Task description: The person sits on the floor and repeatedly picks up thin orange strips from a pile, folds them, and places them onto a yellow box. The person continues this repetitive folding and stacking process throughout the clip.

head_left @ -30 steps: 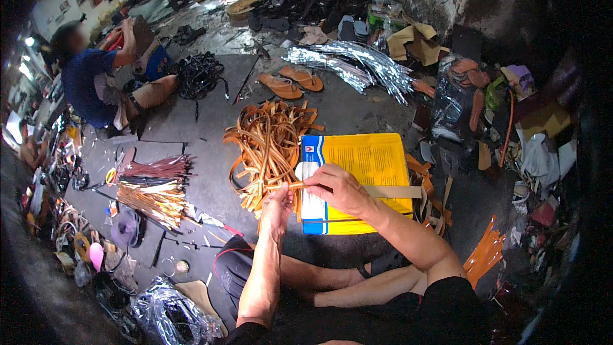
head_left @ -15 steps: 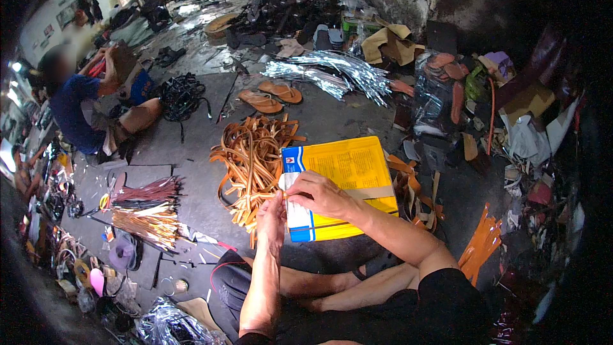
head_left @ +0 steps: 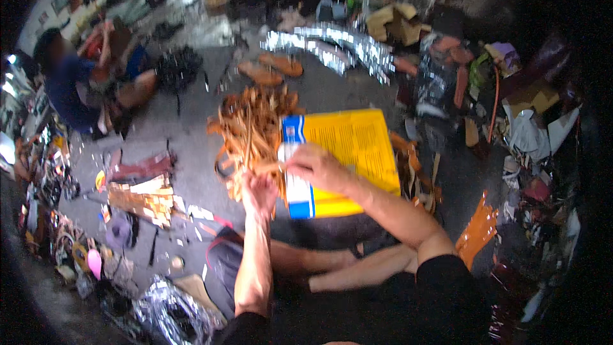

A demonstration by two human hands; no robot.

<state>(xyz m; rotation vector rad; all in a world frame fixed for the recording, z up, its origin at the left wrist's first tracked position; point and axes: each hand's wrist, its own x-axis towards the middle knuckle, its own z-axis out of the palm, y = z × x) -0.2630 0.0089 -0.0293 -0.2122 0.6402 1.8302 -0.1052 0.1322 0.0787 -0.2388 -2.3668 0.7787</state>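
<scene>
In front of me a yellow box (head_left: 357,144) with a blue and white end lies across my lap area. My right hand (head_left: 319,167) is over its left part, thumb and fingers pinched together near the white edge; what they pinch is too blurred to make out. Just left of the box, my left hand (head_left: 260,193) is closed on an orange strap (head_left: 248,144) that rises from it toward the heap. Behind that hand lies the tangled heap of orange straps (head_left: 268,105). Motion blurs both hands' fingers.
Bundles of maroon strips (head_left: 143,167) and tan strips (head_left: 140,198) lie to the left; orange strips (head_left: 477,230) lie at right. Sandals (head_left: 262,72) and silvery strips (head_left: 332,48) are farther off. A person (head_left: 76,93) sits at far left. Scraps (head_left: 530,134) line the right.
The whole view has shifted, so the box and heap appear higher. My left hand has drawn slightly away from the right, and an upright strap now shows above it.
</scene>
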